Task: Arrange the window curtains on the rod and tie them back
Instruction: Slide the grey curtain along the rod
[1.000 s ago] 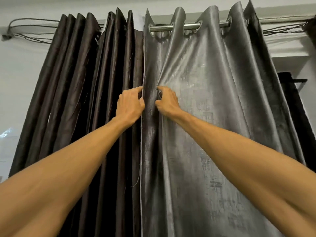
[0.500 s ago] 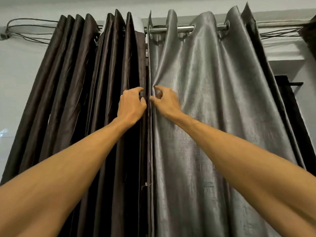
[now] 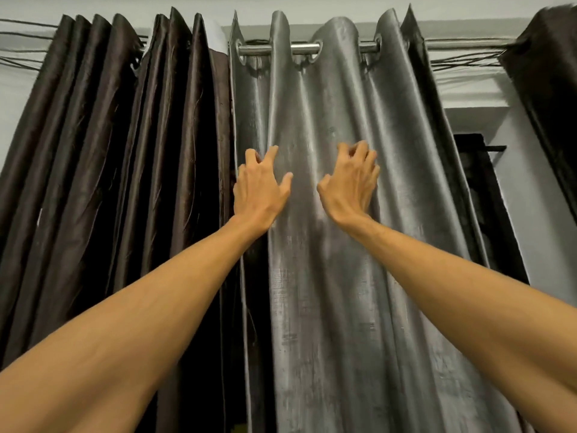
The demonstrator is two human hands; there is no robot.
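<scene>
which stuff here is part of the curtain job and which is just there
Part of the job:
grey curtain
dark brown curtain
rod
left hand
right hand

Just there:
cables along the wall
black curtain at far right

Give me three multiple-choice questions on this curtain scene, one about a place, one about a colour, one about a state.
1. Where are both hands?
A. on the grey curtain
B. on the rod
C. on the wall

2. What colour is the curtain to the left of the grey one?
A. white
B. dark brown
C. red

3. How are the hands' fingers?
A. clenched around a tie-back
B. spread open
C. out of sight

Answers:
A: left hand and right hand lie against the grey curtain, below the rod.
B: the brown curtain is dark.
B: fingers splayed, gripping nothing.
</scene>
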